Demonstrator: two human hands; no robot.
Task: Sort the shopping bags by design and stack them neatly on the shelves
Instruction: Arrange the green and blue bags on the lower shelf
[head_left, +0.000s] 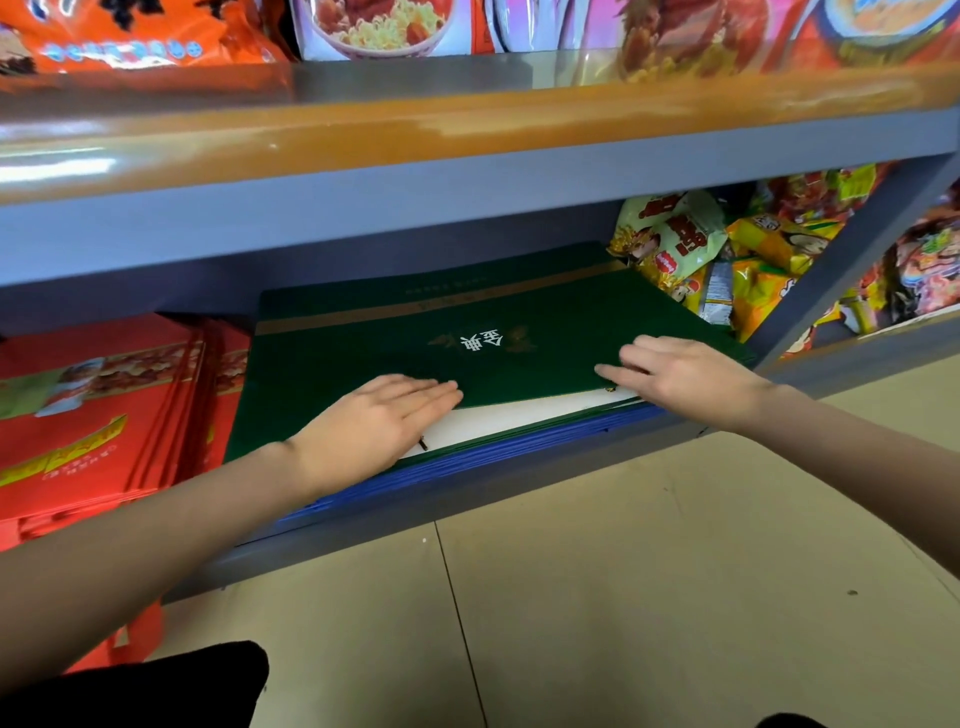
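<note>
Head camera view, looking down at a low grey shelf (467, 499). A flat green shopping bag (415, 332) with white characters and a gold band lies on top of a stack of blue bags (519, 447). The left hand (374, 426) rests flat on the bag's near edge, fingers straight. The right hand (685, 374) presses its near right corner, fingers extended. The hands are apart. Red bags (98, 415) are stacked to the left; snack packets (727, 260) lie to the right.

Grey shelf (519, 488) under bag stacks (363, 358)
</note>
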